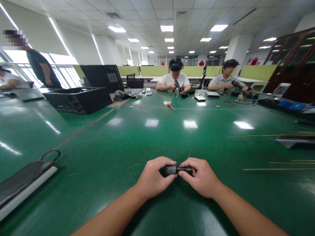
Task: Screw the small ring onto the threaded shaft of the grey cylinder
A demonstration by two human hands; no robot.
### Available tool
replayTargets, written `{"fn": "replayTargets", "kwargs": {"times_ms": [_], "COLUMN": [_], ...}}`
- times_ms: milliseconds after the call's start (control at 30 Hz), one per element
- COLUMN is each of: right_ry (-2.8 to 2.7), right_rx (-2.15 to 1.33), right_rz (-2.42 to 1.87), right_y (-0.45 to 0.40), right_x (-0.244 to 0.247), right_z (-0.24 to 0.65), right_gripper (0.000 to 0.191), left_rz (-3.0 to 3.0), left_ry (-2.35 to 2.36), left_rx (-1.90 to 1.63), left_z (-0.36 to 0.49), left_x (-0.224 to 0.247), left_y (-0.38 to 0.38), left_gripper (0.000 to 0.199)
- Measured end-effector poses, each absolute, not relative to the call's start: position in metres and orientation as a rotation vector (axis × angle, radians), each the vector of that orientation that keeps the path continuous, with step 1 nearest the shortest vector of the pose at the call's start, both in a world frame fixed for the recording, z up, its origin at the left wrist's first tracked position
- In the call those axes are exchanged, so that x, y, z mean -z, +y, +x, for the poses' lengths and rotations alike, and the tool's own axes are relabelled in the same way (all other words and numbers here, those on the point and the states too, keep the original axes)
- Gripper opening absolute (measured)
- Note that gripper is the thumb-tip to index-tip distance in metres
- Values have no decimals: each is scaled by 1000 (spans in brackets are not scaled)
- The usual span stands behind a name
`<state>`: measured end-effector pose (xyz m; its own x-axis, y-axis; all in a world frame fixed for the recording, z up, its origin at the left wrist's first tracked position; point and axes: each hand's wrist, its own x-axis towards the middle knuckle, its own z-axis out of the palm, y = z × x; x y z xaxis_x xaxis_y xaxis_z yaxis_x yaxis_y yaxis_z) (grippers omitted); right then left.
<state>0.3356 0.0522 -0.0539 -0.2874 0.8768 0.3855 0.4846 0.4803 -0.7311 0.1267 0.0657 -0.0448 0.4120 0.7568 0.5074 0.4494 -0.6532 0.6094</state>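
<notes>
Low in the middle of the head view, a small dark cylindrical part (171, 169) with a threaded or ribbed shaft (184, 169) lies sideways between my hands, over the green table (118, 141). My left hand (156, 177) curls round the thicker cylinder end, thumb below and fingers above. The thinner shaft end is pinched by my right hand (200, 177), whose fingertips partly cover it. The two hands nearly touch at the middle of the part.
A black computer case (78, 100) stands at the back left. An orange screwdriver (170, 106) lies far ahead. Thin sticks (270, 169) lie at the right, a dark flat device (24, 180) at the left. Two people work across the table; another stands at the far left.
</notes>
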Motion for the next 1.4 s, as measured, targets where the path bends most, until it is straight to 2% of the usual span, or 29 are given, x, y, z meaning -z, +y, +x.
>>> {"fn": "replayTargets", "kwargs": {"times_ms": [1400], "right_ry": [-1945], "right_rx": [-548], "right_rz": [-1142], "right_y": [54], "right_x": [50], "right_z": [339], "right_gripper": [8], "left_rz": [2290], "left_ry": [1085], "left_rx": [-1108], "left_z": [125], "left_x": [41], "left_y": [66], "left_gripper": [25]}}
